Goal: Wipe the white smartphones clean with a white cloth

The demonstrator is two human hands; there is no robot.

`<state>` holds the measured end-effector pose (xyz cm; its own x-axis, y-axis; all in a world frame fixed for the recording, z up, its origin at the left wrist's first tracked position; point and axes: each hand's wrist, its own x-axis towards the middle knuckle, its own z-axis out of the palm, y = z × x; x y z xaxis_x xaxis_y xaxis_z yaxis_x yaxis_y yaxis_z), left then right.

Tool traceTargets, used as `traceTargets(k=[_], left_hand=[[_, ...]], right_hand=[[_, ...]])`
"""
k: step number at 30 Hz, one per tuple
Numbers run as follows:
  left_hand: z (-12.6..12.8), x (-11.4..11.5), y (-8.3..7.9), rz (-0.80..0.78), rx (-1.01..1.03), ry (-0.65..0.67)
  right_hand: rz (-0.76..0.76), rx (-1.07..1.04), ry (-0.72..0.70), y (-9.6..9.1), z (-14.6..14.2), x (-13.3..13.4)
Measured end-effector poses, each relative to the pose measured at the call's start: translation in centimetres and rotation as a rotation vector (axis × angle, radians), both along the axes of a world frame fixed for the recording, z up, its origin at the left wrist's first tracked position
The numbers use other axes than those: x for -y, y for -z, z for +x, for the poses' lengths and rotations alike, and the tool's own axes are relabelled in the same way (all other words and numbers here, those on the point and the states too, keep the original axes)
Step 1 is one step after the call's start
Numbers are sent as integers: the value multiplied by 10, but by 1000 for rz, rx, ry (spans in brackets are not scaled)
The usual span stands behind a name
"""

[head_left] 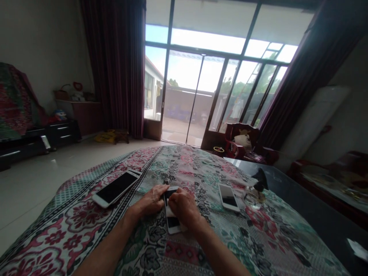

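A: The room was dim, lit through tall dark-framed glass doors (184,103) at the top centre of the frame, with a long dark purple curtain (115,69) at the upper left. What covered the surface?

B: A floral cloth in pink, green and grey (198,159), filling most of the lower frame. The white-framed phone with a dark screen (173,222) lay on it at the lower centre, between the person's hands.

A: And the fingers?

B: Those of the right hand (185,207) were curled narrow over a small pale sheet (171,209), pressed to the screen. The left hand (151,201) lay low at the phone's left side, fingertips near its upper edge; whether they pinched it, I couldn't tell.

A: Which step was that?

B: Wiping or rubbing the screen, I judged. Another stroke called for steady left fingers and even pressure from the right.

A: Anything nearby?

B: A larger white phone with a black screen (117,189) lay slanted at the left of the frame, and a smaller white phone with a grey-black screen (229,197) lay right of centre. Beyond that sat a clear, rounded object (254,198), too blurred to name.
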<state>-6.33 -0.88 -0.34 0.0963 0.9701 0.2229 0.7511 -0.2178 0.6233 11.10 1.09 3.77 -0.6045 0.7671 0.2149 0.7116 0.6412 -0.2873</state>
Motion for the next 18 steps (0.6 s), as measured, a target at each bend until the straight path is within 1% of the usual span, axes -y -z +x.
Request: traceTargets(k=[2,4,7,8,12,14,15,18], left_hand=[[0,-1,2,-16,-35,0],[0,-2,3,-18,-59,2],[2,-1,0,-13,-76,6],[3,-1,-1,-10,-79,7],[6,1,-7,-6,-77,9],[6,2,-9,-8,-71,6],[6,3,-10,-8,-68,5],[6,2,-9,-2,-66,13]], right_hand=[[0,22,31,2,2,0],[15,29,62,3,10,-2],[45,28,132,7,31,-6],[46,32,176,9,39,-7],[45,-27,228,10,64,-9],[76,-53,240,5,64,-8],[97,-59,235,2,59,-7],[140,-61,176,-8,32,-3]])
